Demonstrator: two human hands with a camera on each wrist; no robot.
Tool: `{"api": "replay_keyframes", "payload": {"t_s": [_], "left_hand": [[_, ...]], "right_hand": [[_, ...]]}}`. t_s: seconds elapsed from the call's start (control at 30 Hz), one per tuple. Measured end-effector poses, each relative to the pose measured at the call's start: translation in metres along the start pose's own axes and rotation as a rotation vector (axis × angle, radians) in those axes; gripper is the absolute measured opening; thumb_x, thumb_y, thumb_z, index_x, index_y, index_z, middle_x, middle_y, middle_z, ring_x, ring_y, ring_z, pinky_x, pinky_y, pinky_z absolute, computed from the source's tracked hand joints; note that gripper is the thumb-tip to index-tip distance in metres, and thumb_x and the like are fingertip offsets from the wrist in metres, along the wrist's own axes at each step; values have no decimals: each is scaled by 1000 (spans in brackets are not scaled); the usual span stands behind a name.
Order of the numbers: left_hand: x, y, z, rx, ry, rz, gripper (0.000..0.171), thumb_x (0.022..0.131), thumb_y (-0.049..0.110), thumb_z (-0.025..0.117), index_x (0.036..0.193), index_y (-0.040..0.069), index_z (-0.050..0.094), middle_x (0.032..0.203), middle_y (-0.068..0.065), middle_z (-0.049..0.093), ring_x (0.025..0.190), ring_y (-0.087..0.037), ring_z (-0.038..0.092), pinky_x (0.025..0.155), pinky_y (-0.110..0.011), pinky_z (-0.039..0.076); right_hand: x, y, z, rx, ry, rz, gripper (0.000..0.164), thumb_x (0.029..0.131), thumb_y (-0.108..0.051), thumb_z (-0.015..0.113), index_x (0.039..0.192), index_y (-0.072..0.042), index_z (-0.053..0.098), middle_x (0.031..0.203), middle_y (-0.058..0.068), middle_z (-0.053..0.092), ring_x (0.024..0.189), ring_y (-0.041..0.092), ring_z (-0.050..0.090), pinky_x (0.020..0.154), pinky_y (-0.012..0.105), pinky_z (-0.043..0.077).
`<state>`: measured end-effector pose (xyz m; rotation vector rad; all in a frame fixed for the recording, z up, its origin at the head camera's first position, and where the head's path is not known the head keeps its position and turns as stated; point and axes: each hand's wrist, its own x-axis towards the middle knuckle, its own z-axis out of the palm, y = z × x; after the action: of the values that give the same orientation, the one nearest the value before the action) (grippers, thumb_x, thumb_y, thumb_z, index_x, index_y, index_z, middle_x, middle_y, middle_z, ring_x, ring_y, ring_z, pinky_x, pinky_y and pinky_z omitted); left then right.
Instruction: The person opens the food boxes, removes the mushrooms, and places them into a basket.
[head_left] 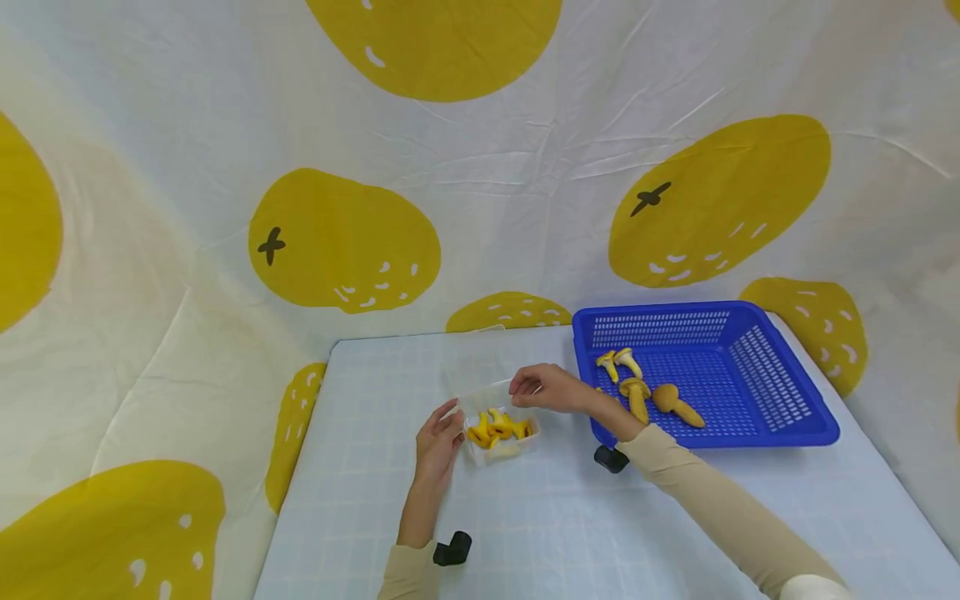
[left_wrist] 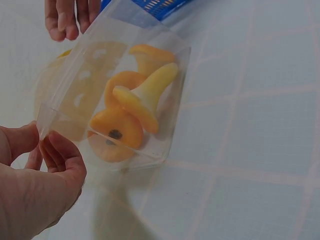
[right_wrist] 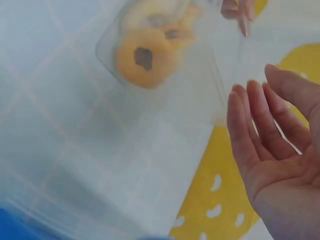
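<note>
My left hand [head_left: 437, 443] pinches the edge of a small clear plastic box [head_left: 502, 452], thumb on one face of the thin wall and bent fingertips on the other. The box sits on the table [head_left: 375, 467], its top uncovered, and a clear panel that looks like its lid [head_left: 475, 367] reaches up toward the far edge behind it. My right hand [head_left: 552, 388] is at the far right corner of the box, its grip loose: the fingers bend gently and lie close together, with the thumb apart from them. I cannot tell whether those fingertips touch the clear plastic.

Inside the box lies a cluster of yellow-orange chanterelle mushrooms [left_wrist: 132, 102], tumbled against one another. One lies tilted over its neighbours with its pale stem pointing away from my left hand; another shows a dark hollow in its cap.

To the right of the box, on the table, stands a blue plastic basket [head_left: 795, 437] with slotted walls. Near its left side lie two small yellow mushrooms [head_left: 627, 362] side by side, and closer to me two larger brown mushrooms [head_left: 677, 406]. My right forearm crosses in front of the basket's near left corner. Behind everything hangs a pale cloth [head_left: 517, 225] printed with large yellow fruit.
</note>
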<state>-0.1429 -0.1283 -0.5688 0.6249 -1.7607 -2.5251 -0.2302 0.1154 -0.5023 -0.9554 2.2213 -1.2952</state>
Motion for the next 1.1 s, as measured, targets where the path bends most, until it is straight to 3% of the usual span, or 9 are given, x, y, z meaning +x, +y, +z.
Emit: {"api": "replay_keyframes", "payload": {"t_s": [0.23, 0.43, 0.6, 0.7, 0.87, 1.1], "left_hand": [[0, 1, 1, -4, 4, -15, 47, 98, 11, 71, 141, -3, 57, 101, -2, 63, 80, -12, 53, 72, -22, 50], [2, 0, 0, -8, 5, -14, 46, 98, 10, 71, 141, -3, 58, 98, 0, 63, 79, -11, 53, 70, -21, 50], [1, 0, -1, -7, -1, -7, 46, 98, 9, 70, 141, -4, 57, 97, 0, 63, 78, -11, 52, 69, -21, 50], [1, 0, 0, -12, -4, -7, 46, 98, 8, 70, 140, -5, 56, 97, 0, 63, 78, -11, 52, 69, -21, 50], [0, 0, 0, -24, -13, -6, 45, 99, 8, 69, 140, -5, 57, 96, -1, 63, 78, -11, 52, 69, -21, 50], [0, 0, -2, -22, -26, -3, 43, 99, 9, 69, 140, -2, 58, 98, 0, 63, 78, -11, 52, 70, -21, 50]], "right_hand": [[9, -4, 16, -4, -35, -17, 12, 97, -3, 69, 107, 4, 68, 99, 10, 72, 89, 17, 67, 87, 30, 57], [16, -10, 31, -80, -78, -24, 14, 95, 3, 69, 108, 7, 68, 99, 15, 70, 88, 16, 64, 84, 25, 56], [21, -11, 46, -175, -117, -67, 16, 92, 5, 73, 107, 8, 67, 102, 19, 68, 93, 28, 65, 86, 29, 56], [22, -11, 53, -225, -130, -47, 17, 91, 4, 73, 107, 7, 67, 103, 19, 68, 96, 33, 63, 88, 33, 55], [25, -9, 62, -293, -128, 3, 17, 92, 1, 73, 108, 4, 69, 101, 15, 66, 94, 30, 60, 88, 33, 52], [28, -8, 69, -413, -107, 0, 16, 87, 7, 76, 101, 2, 70, 95, 13, 64, 85, 21, 54, 85, 32, 51]]}}
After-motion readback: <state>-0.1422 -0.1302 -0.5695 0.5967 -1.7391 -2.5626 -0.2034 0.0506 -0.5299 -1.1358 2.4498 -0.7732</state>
